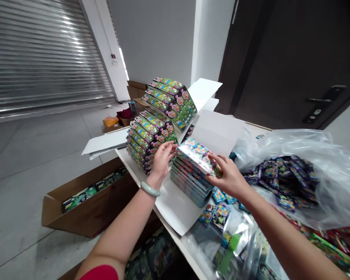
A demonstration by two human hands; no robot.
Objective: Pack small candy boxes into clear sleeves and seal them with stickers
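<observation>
Cluttered worktop [127,160]: left hand [161,160] fingers spread flat against foil-pack stack [189,181], right hand [230,178] fingers clamped on top pack [196,153].

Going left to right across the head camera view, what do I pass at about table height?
First the cardboard box → left hand → stack of shiny packs → right hand → clear plastic bag of small packs.

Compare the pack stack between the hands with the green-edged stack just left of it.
The stack between the hands has silvery-blue edges and stands fairly straight; the green-edged stack fans out in a curve. The right hand grips the first stack's top pack and the left hand touches its edge; no hand holds the second. Both are piles of flat, colourful packs.
</observation>
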